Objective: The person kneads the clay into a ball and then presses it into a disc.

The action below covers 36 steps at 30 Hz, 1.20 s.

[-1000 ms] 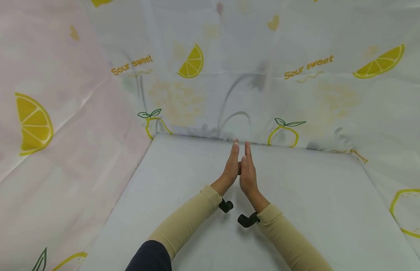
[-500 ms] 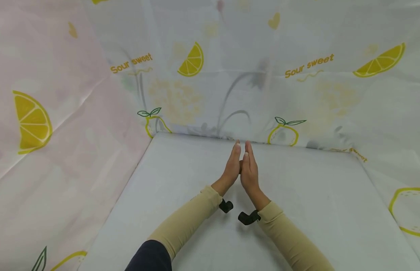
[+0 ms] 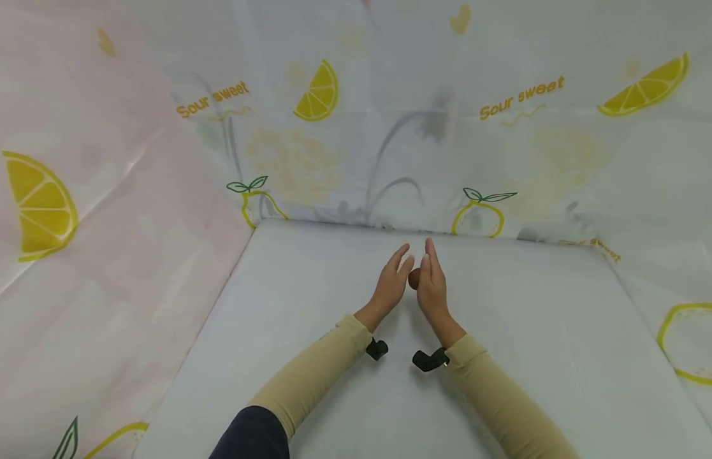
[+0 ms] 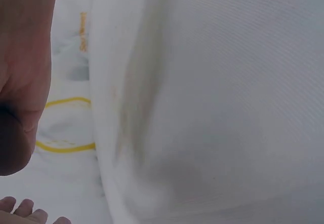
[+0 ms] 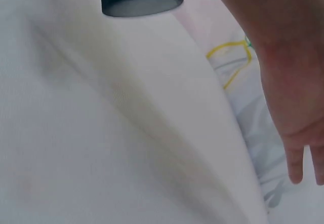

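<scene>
A small round brown ball (image 3: 414, 278) sits between my two facing hands in the head view, its right side hidden behind the right hand. My right hand (image 3: 432, 287) stands on edge with straight fingers pointing away, its palm side right at the ball. On the other side, my left hand (image 3: 389, 285) has its fingers loosely extended and its thumb a little apart, close by the ball. The left wrist view catches the dark brown ball (image 4: 12, 143) below a palm, with fingertips (image 4: 25, 211) at the lower left corner.
A white tabletop (image 3: 310, 268) lies under both arms. Behind it and at the sides hang cloth walls (image 3: 356, 159) printed with lemons. A black wrist camera (image 3: 430, 360) juts inward from the right wrist, another black camera (image 3: 377, 349) from the left.
The hands have parted slightly, the right one shifting right and the left thumb spreading from its fingers. More of the ball shows between them, and it has moved a little right.
</scene>
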{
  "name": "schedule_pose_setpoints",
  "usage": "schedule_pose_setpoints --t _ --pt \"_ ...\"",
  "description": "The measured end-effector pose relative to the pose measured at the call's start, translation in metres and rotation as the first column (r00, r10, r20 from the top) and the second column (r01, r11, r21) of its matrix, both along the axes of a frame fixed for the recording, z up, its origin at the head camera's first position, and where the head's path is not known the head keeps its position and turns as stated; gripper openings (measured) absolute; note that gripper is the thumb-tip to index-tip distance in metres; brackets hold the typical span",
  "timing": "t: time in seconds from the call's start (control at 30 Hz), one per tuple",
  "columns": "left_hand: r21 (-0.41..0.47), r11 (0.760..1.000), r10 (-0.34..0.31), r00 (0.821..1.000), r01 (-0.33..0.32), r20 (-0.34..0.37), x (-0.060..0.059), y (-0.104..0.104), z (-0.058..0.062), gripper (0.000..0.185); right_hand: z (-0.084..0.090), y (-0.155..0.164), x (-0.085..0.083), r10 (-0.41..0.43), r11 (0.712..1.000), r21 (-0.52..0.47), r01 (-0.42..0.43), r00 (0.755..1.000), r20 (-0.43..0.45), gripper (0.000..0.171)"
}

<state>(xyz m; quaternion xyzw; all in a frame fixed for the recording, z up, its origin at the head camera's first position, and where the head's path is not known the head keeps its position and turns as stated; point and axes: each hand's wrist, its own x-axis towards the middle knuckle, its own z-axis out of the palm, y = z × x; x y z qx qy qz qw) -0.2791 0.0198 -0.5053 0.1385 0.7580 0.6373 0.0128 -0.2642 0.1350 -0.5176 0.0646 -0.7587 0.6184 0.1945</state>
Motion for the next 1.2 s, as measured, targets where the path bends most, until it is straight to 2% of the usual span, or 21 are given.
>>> schedule_pose_setpoints --t 0.3,0.53,0.67,0.9,1.2 --pt "-0.067 0.998 -0.006 0.991 -0.004 -0.136 -0.008 -0.005 -0.012 0.047 -0.002 0.021 -0.01 -0.079 0.993 0.088 0.075 0.996 0.044 0.052" --pt "-0.138 0.987 0.062 0.987 -0.082 -0.147 -0.007 -0.031 -0.016 0.035 -0.013 0.018 -0.02 -0.02 0.992 0.128 0.007 0.995 0.1 0.054" --pt "-0.185 0.982 0.016 0.987 -0.045 -0.158 -0.006 -0.036 -0.019 0.034 -0.019 0.022 -0.02 -0.04 0.989 0.148 0.023 0.993 0.112 0.053" --pt "-0.258 0.966 -0.039 0.983 -0.008 -0.177 -0.004 -0.029 -0.027 0.031 -0.031 0.043 -0.017 -0.063 0.979 0.202 0.028 0.983 0.17 0.055" --pt "-0.382 0.923 -0.142 0.958 0.038 -0.249 0.001 -0.015 -0.037 0.033 -0.044 0.065 -0.009 -0.087 0.969 0.245 0.024 0.965 0.246 0.056"
